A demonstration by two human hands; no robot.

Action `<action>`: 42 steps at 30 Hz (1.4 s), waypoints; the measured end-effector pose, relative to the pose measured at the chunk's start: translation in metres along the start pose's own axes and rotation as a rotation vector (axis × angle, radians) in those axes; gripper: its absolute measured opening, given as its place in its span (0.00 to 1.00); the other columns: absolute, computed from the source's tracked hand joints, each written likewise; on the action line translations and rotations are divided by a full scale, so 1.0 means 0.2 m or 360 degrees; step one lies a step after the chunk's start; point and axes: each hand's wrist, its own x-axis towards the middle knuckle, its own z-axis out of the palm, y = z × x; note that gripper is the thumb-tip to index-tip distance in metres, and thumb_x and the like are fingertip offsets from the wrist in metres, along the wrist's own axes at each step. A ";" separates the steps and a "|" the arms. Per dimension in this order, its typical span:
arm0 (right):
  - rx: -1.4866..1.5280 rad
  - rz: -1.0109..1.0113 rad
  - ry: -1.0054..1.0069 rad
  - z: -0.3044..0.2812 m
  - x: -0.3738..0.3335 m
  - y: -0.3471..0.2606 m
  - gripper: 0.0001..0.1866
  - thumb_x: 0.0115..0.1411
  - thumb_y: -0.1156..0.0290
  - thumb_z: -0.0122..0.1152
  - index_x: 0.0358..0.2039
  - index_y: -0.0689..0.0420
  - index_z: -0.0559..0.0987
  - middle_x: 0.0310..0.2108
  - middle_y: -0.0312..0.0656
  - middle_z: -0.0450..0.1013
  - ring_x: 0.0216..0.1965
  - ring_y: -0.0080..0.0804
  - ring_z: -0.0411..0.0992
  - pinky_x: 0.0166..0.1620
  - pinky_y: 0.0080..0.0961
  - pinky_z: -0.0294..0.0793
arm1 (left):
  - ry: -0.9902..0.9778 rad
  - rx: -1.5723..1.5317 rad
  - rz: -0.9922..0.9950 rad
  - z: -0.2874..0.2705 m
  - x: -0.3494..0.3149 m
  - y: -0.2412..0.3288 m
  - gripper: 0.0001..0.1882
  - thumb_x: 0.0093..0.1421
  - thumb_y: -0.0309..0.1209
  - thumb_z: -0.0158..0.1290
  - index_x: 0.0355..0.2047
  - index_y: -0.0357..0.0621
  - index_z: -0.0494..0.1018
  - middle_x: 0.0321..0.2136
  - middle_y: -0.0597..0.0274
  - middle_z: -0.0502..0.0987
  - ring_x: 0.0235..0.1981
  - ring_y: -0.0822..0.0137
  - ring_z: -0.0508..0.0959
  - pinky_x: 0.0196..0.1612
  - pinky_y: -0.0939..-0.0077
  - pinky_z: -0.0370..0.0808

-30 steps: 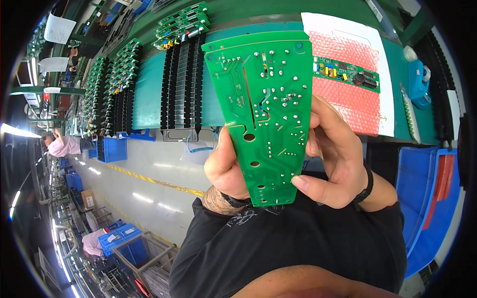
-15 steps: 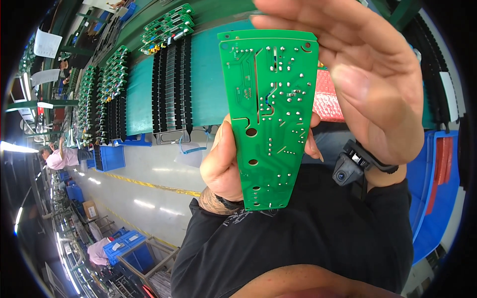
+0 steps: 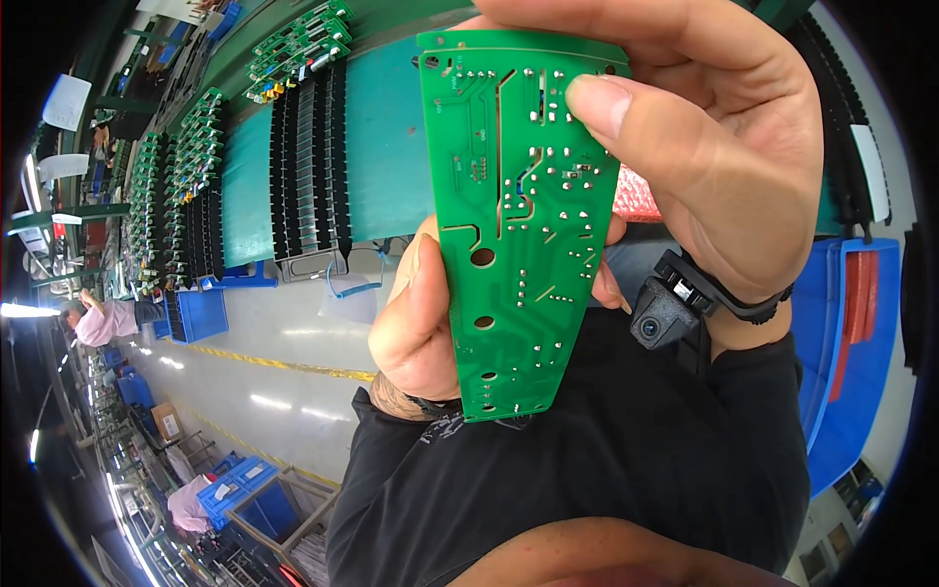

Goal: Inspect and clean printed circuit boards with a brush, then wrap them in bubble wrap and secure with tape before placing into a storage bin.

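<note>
R hand (image 3: 724, 147) is now pinching upper R corner of PCB (image 3: 543, 264), after hovering just off it moments ago. Green bench (image 3: 391, 147) is stretching behind; blk rack (image 3: 287, 176) is sitting L of PCB. PCB is being held midair, L hand (image 3: 416, 323) clasping both edges lower down; small cam (image 3: 653, 318) is showing by R wrist.

Rocking a black short-sleeved tee (image 3: 587, 470) with a pale print (image 3: 445, 428) up front, plus a black band (image 3: 434, 405) on the tattooed left wrist (image 3: 389, 398). Also sporting a black strap (image 3: 753, 312) and boxy little camera (image 3: 663, 315) (round lens (image 3: 649, 328) and all) on the right wrist (image 3: 748, 335).
</note>
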 end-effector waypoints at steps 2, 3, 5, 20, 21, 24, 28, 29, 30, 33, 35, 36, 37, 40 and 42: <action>-0.0016 0.0030 0.0005 0.01 0.00 -0.01 0.36 0.55 0.76 0.65 0.64 0.72 0.68 0.44 0.45 0.73 0.40 0.30 0.71 0.48 0.25 0.71 | -0.0018 0.0045 -0.0016 0.00 0.00 0.01 0.46 0.70 0.60 0.44 0.67 0.26 0.58 0.58 0.31 0.71 0.48 0.47 0.81 0.53 0.54 0.78; -0.0024 0.0045 0.0006 0.00 0.00 -0.01 0.35 0.55 0.76 0.65 0.64 0.72 0.69 0.44 0.45 0.73 0.39 0.30 0.71 0.49 0.25 0.71 | -0.0027 0.0066 -0.0023 -0.01 0.00 0.01 0.45 0.70 0.60 0.43 0.67 0.25 0.58 0.58 0.31 0.71 0.48 0.47 0.81 0.53 0.55 0.78; -0.0037 0.0075 0.0007 0.02 0.00 -0.02 0.35 0.55 0.76 0.64 0.64 0.72 0.69 0.44 0.45 0.73 0.39 0.30 0.71 0.49 0.25 0.72 | -0.0028 0.0073 -0.0026 -0.01 0.00 0.00 0.45 0.70 0.60 0.43 0.67 0.25 0.58 0.59 0.30 0.70 0.48 0.47 0.80 0.53 0.55 0.78; -0.0103 0.0261 0.0001 0.10 0.03 -0.09 0.32 0.54 0.79 0.62 0.62 0.71 0.72 0.40 0.44 0.75 0.38 0.31 0.73 0.49 0.25 0.75 | 0.0169 0.0118 0.0034 0.02 -0.01 -0.03 0.46 0.71 0.65 0.34 0.70 0.36 0.57 0.55 0.28 0.71 0.41 0.44 0.78 0.44 0.41 0.75; -0.0105 0.0268 0.0007 0.11 0.03 -0.10 0.32 0.54 0.80 0.61 0.62 0.71 0.72 0.40 0.44 0.75 0.37 0.31 0.73 0.50 0.25 0.75 | 0.0175 0.0095 0.0014 0.02 -0.01 -0.02 0.46 0.71 0.65 0.33 0.70 0.35 0.57 0.55 0.28 0.71 0.40 0.44 0.78 0.44 0.42 0.75; -0.0110 0.0280 0.0038 0.11 0.04 -0.13 0.31 0.54 0.80 0.61 0.61 0.71 0.72 0.39 0.44 0.76 0.37 0.31 0.74 0.50 0.26 0.75 | 0.0176 0.0047 -0.0046 0.01 0.00 -0.02 0.45 0.71 0.65 0.33 0.70 0.35 0.57 0.55 0.29 0.71 0.40 0.45 0.78 0.44 0.42 0.76; 0.0247 -0.0419 0.0319 0.06 0.15 0.03 0.19 0.57 0.79 0.53 0.48 0.72 0.80 0.27 0.46 0.75 0.25 0.33 0.72 0.33 0.24 0.77 | -0.0052 -0.0084 -0.0047 -0.03 0.00 0.00 0.43 0.72 0.59 0.39 0.69 0.29 0.57 0.58 0.29 0.70 0.47 0.47 0.80 0.52 0.50 0.77; 0.0247 -0.0424 0.0324 0.01 0.16 0.05 0.19 0.57 0.79 0.53 0.48 0.72 0.80 0.27 0.46 0.75 0.25 0.33 0.72 0.33 0.24 0.77 | -0.0037 -0.0141 -0.0052 -0.01 -0.01 -0.01 0.43 0.72 0.60 0.37 0.69 0.29 0.57 0.59 0.29 0.70 0.47 0.46 0.79 0.52 0.49 0.77; 0.0327 -0.0472 0.0089 -0.07 0.16 0.05 0.17 0.57 0.78 0.52 0.46 0.71 0.80 0.26 0.45 0.75 0.24 0.32 0.71 0.31 0.23 0.75 | -0.0020 -0.0198 -0.0055 0.00 -0.01 -0.01 0.43 0.73 0.60 0.36 0.70 0.30 0.56 0.59 0.29 0.70 0.47 0.46 0.79 0.52 0.48 0.77; 0.0481 -0.0570 -0.0379 -0.19 0.15 0.05 0.15 0.57 0.77 0.49 0.41 0.70 0.79 0.26 0.45 0.74 0.23 0.31 0.70 0.26 0.21 0.70 | -0.0013 -0.0270 -0.0076 0.01 0.00 -0.01 0.43 0.73 0.60 0.33 0.71 0.32 0.56 0.59 0.29 0.69 0.47 0.45 0.79 0.52 0.47 0.76; 0.0333 -0.0512 -0.0393 -0.19 0.15 0.04 0.15 0.57 0.75 0.52 0.41 0.70 0.80 0.26 0.44 0.75 0.24 0.30 0.70 0.27 0.21 0.70 | -0.0025 -0.0301 -0.0087 0.01 0.00 -0.01 0.43 0.73 0.61 0.31 0.71 0.33 0.55 0.60 0.28 0.68 0.47 0.45 0.78 0.52 0.46 0.76; 0.0262 -0.0480 -0.0404 -0.18 0.15 0.04 0.14 0.57 0.74 0.54 0.40 0.70 0.80 0.26 0.44 0.75 0.24 0.29 0.70 0.28 0.20 0.71 | -0.0024 -0.0296 -0.0084 0.01 0.00 -0.01 0.43 0.73 0.61 0.31 0.71 0.33 0.55 0.60 0.28 0.68 0.47 0.45 0.78 0.52 0.46 0.76; 0.0190 -0.0448 -0.0415 -0.17 0.15 0.02 0.14 0.56 0.73 0.55 0.40 0.69 0.80 0.26 0.44 0.75 0.25 0.28 0.71 0.29 0.20 0.71 | -0.0035 -0.0324 -0.0089 0.01 -0.01 -0.01 0.44 0.73 0.61 0.31 0.71 0.33 0.55 0.60 0.28 0.68 0.47 0.44 0.78 0.52 0.45 0.76; -0.0044 -0.0354 -0.0433 -0.12 0.14 -0.06 0.14 0.56 0.71 0.60 0.39 0.69 0.81 0.26 0.43 0.75 0.26 0.26 0.71 0.30 0.20 0.71 | -0.0062 -0.0393 -0.0112 0.03 0.00 0.00 0.44 0.73 0.62 0.31 0.72 0.34 0.54 0.60 0.28 0.68 0.48 0.44 0.79 0.52 0.44 0.76; -0.0075 -0.0335 -0.0427 -0.16 0.14 -0.08 0.14 0.56 0.71 0.60 0.39 0.69 0.81 0.26 0.43 0.75 0.26 0.26 0.71 0.31 0.20 0.71 | 0.0086 -0.0294 -0.0235 0.07 0.00 0.03 0.43 0.72 0.62 0.32 0.69 0.34 0.59 0.54 0.29 0.71 0.41 0.47 0.79 0.43 0.40 0.78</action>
